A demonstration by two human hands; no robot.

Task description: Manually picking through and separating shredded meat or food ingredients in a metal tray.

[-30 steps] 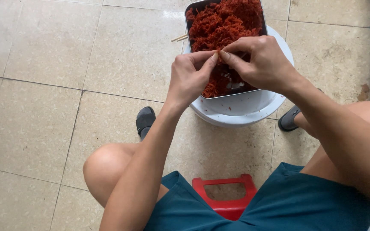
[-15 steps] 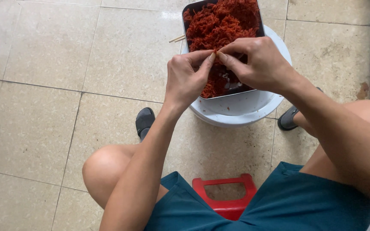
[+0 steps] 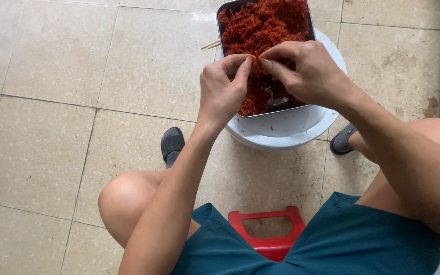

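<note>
Unchanged since half a second ago: left hand (image 3: 223, 90) and right hand (image 3: 305, 73) pinching one small tuft of red shredded food (image 3: 260, 25) between fingertips, above metal tray (image 3: 219, 30) resting on white basin (image 3: 286, 131).

bare arms, teal shorts (image 3: 362, 239), dark slippers (image 3: 171, 145)
</note>
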